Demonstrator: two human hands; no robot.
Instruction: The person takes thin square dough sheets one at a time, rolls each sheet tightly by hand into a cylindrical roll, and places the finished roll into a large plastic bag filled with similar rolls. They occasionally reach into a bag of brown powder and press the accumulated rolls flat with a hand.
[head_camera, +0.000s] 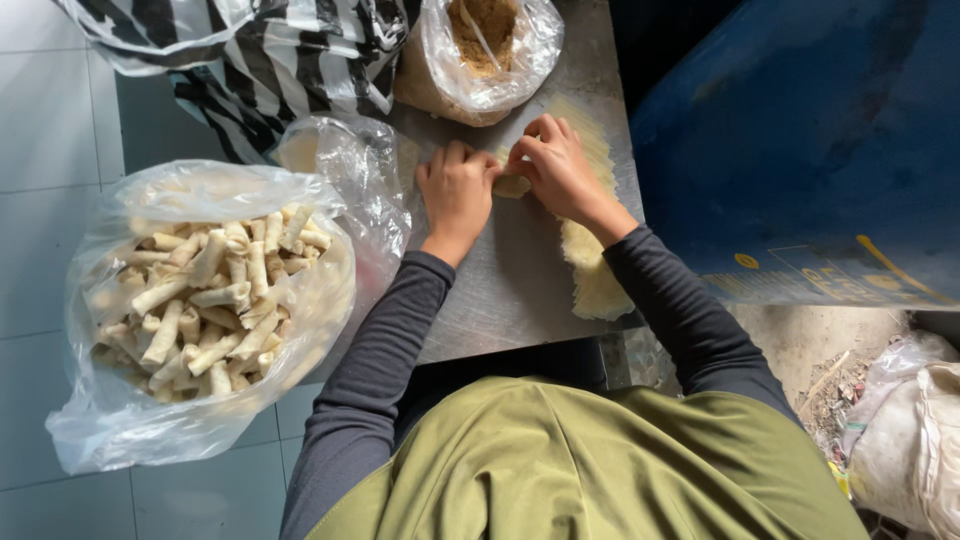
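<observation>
My left hand (457, 190) and my right hand (556, 168) meet over a small pale roll of wrapper (511, 185) on the metal table (500, 290), with the fingers of both curled on it. A stack of thin pale wrapper sheets (592, 265) lies under and behind my right hand. Beyond the hands stands a clear bag of brown crumbly filling (480, 40). To my left a large clear plastic bag (200, 300) holds several finished pale rolls.
A black-and-white striped bag (290, 60) lies at the back left on the tiled floor. A blue container (800, 140) stands to the right of the table. White sacks (915, 440) and debris lie at the lower right.
</observation>
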